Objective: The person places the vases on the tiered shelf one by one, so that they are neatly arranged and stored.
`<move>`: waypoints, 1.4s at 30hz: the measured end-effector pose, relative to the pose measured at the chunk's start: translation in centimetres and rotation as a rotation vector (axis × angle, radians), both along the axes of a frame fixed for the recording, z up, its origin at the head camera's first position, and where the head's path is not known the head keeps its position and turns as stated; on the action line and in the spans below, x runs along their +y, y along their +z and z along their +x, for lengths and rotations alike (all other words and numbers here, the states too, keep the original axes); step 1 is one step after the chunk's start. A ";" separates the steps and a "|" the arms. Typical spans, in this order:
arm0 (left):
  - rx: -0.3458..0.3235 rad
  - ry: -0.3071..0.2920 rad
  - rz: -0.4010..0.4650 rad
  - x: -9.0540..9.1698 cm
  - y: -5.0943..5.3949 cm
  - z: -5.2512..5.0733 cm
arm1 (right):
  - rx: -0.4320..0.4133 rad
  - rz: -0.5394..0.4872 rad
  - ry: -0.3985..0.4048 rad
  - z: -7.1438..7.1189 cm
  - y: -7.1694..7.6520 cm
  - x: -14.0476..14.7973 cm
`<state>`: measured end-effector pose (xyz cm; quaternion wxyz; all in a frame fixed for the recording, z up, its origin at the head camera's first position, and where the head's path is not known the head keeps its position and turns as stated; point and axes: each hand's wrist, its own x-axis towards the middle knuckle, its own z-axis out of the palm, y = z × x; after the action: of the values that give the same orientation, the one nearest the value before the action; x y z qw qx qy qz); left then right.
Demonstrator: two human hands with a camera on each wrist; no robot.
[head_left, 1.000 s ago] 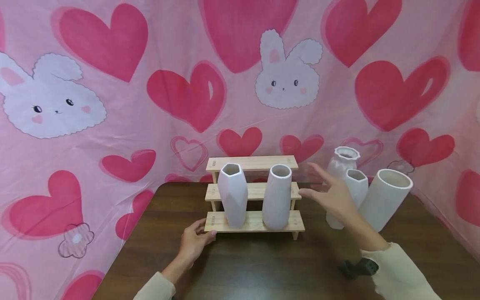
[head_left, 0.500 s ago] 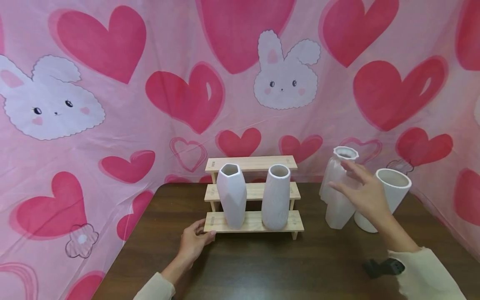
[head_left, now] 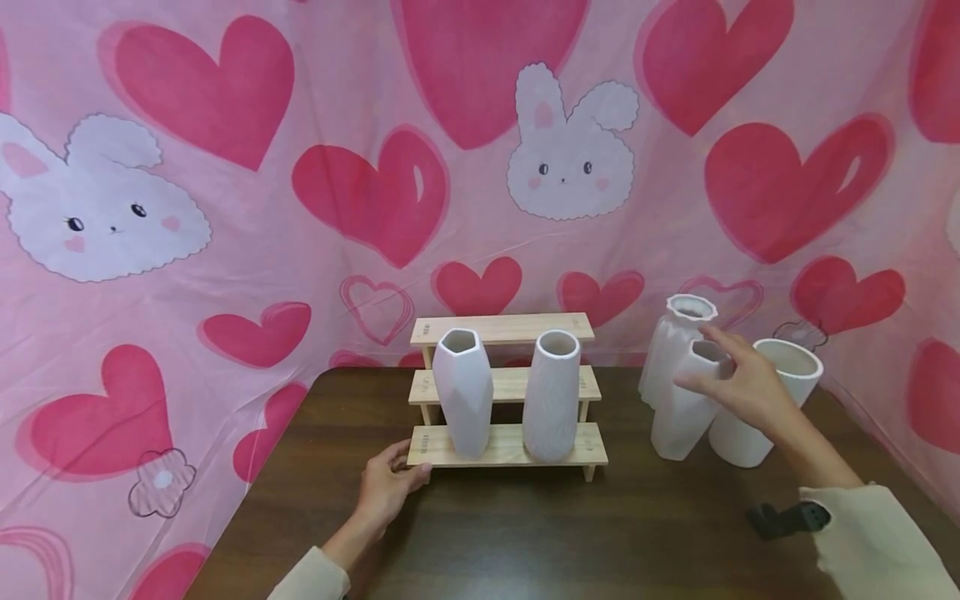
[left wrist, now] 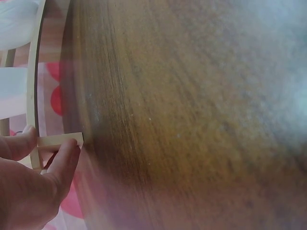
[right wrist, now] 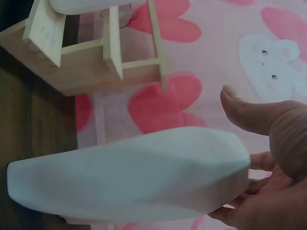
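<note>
- Head view: the left hand (head_left: 387, 483) pinches the left end of the wooden stand (head_left: 512, 383). The right hand (head_left: 750, 387), thumb and fingers parted, is at the mouth of a faceted vase (head_left: 679, 421); a wide vase (head_left: 735, 443) stands just beside, below the hand.
- Left wrist view: thumb on the board's edge, fingers against the leg.
- Right wrist view: thumb clear of the faceted vase, fingers behind its rim; I cannot tell whether they touch.
</note>
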<state>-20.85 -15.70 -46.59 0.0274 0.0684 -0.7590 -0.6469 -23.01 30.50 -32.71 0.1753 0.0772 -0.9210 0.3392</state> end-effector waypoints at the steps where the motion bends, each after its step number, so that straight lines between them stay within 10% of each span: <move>1: -0.001 0.001 -0.001 0.0 0.0 0.0 | -0.018 0.012 0.002 -0.1 -0.1 0.1; 28: -0.004 0.007 0.009 0.0 -0.1 -0.2 | 0.049 0.038 -0.011 -0.8 -1.2 0.8; 42: -0.001 0.004 0.013 0.0 0.0 0.0 | 0.063 0.011 -0.008 0.1 2.6 -0.3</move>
<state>-20.89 -15.68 -46.57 0.0279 0.0707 -0.7545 -0.6518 -22.89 30.18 -30.11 0.2051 0.0851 -0.9172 0.3308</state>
